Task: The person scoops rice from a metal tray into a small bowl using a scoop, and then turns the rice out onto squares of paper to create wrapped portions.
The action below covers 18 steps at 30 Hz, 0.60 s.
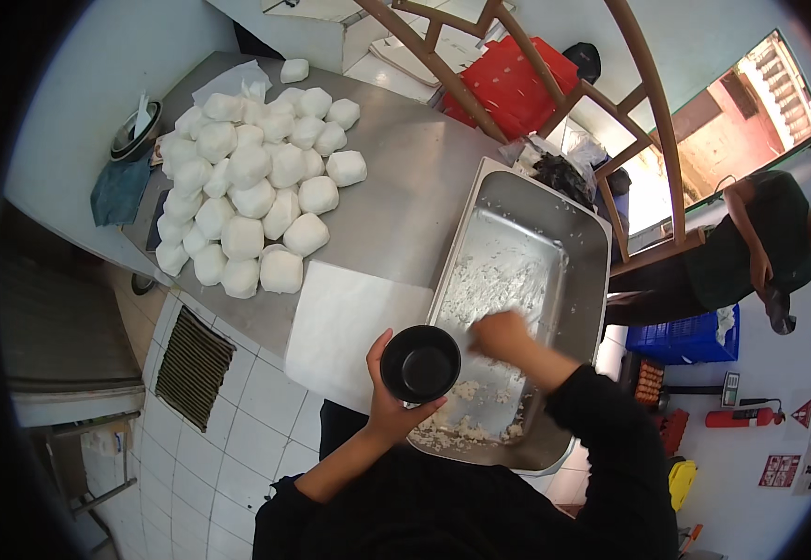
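My left hand (397, 413) holds a small black bowl (421, 364) whose inside looks bare, over the near left rim of a deep steel pan (587, 280). Above the pan's floor is my right hand (502, 336), blurred and curled; whether it holds anything cannot be told. Clumps of cooked rice (465, 423) lie at the pan's near end, and loose grains stick to its floor and walls. Left of the pan lies a stack of white paper sheets (356, 322). Many white paper-wrapped bundles (244, 168) are heaped on the steel table (391, 189).
A brown railing (461, 91) rises beyond the table, with plastic bags (559, 168) beside the pan. At right a person in dark clothes (762, 238) stands near a blue crate (685, 339). Black bowls (132, 136) sit at the table's far left by the wall.
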Tool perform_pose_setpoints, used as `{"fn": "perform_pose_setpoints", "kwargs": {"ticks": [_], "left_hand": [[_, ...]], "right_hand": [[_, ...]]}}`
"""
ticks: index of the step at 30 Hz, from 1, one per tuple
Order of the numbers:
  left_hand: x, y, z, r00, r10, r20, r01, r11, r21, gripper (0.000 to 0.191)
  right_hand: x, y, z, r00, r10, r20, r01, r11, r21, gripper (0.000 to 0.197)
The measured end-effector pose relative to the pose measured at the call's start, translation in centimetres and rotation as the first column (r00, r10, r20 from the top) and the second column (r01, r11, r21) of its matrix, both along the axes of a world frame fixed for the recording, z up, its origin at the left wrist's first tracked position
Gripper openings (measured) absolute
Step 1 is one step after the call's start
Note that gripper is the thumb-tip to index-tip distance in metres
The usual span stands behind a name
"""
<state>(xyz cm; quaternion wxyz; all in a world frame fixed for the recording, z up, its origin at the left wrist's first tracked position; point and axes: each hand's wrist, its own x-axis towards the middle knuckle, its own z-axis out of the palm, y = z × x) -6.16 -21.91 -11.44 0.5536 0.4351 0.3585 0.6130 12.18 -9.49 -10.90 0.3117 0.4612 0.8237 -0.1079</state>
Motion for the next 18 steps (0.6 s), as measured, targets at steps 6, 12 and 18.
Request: {"fn": "perform_pose_setpoints", "kwargs": {"ticks": [6, 12, 18], "left_hand": [[-0.4, 0.3, -0.2, 0.994, -0.022, -0.109, 0.025, 0.999, 0.024, 0.103], [-0.5, 0.2, 0.0, 0.994, -0.005, -0.111, 0.0, 0.999, -0.041, 0.107], [0.4, 0.0, 1.0, 0.997, 0.022, -0.074, -0.029, 0.996, -0.085, 0.109]], "right_hand": [[10.1, 13.7, -1.2, 0.869, -0.298, -0.396, 0.454, 0.8, 0.393, 0.045], [7.9, 15.5, -6.1, 0.585, 0.153, -0.796, 0.256, 0.897, 0.361, 0.026], [1.6, 3.7, -4.5, 0.546, 0.421, -0.724, -0.394, 0.892, 0.222, 0.021]]}}
